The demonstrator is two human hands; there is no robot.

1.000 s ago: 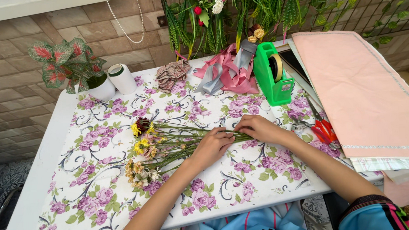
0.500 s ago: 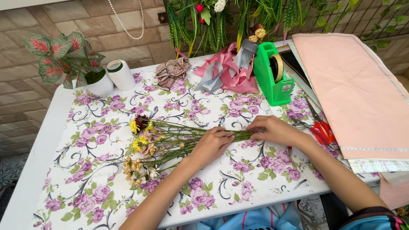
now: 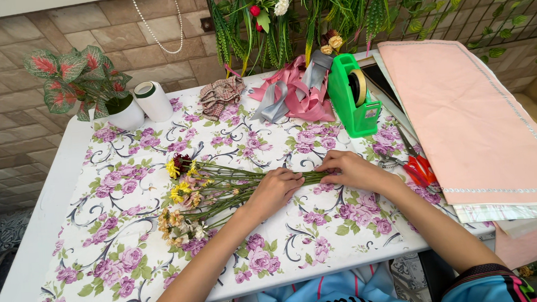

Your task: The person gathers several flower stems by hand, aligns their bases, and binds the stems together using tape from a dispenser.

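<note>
Both hands press flat on flower stems (image 3: 221,190) mid-table: left hand (image 3: 277,190) fingers curled over, right hand (image 3: 349,170) covering stem ends. Green tape dispenser (image 3: 352,97) & ribbons (image 3: 293,94) behind; red scissors (image 3: 419,169) just right.

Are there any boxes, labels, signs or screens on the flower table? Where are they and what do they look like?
No boxes, signs or screens show.
Tape dispenser: back of the table, right of the ribbons, bright green, with a small label on its side.
White roll: back left, beside the potted plant, an upright cylinder, plain.
Both hands, left hand and right hand, rest on flower stems.
</note>
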